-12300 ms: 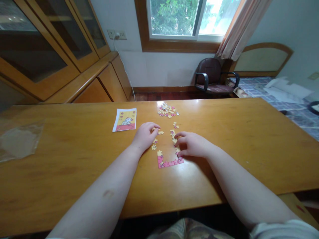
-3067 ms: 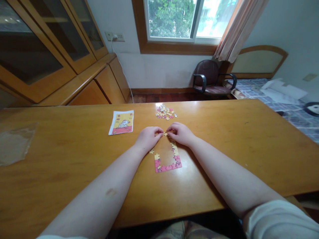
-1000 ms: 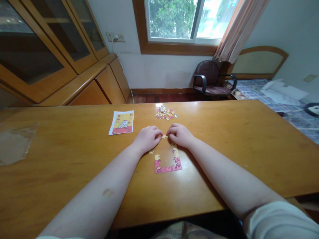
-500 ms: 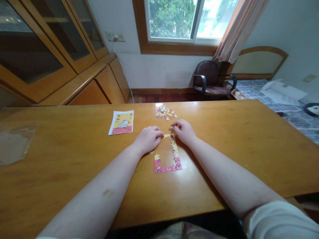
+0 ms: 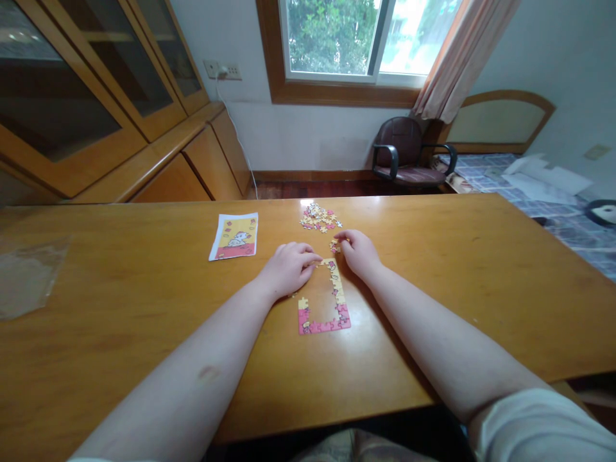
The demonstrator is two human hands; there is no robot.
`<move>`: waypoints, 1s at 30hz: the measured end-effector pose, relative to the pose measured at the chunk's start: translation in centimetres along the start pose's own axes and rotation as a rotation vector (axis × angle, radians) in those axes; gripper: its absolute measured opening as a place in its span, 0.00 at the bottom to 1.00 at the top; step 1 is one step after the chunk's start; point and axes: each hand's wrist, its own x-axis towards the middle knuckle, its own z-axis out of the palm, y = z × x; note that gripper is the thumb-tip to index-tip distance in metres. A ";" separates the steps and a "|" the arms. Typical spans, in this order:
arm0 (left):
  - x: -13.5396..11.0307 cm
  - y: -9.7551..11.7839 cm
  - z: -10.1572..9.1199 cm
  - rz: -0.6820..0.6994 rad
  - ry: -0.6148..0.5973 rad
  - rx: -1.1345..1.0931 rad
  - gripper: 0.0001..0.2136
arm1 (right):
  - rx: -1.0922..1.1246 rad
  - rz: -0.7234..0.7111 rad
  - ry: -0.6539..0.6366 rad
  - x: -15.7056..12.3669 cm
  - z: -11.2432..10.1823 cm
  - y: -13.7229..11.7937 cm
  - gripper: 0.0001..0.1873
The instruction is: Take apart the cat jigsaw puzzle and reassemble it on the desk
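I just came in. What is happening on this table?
A person is handling jigsaw puzzle pieces on a wooden table. The left hand rests with its fingertips at the top of a partly built pink-and-yellow puzzle border. The right hand touches a small group of loose pieces just above the border. A larger pile of loose pieces lies farther off, near a printed picture card.

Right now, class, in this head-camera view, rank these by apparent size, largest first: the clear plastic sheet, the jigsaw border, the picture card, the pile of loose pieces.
1. Clear plastic sheet
2. Jigsaw border and picture card: too alike, and the border is nearer the camera, so unranked
3. Pile of loose pieces
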 end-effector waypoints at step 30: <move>0.4 -2.7 0.1 -0.395 0.071 0.023 0.13 | -0.139 -0.505 -0.308 -0.3 0.3 -0.4 0.07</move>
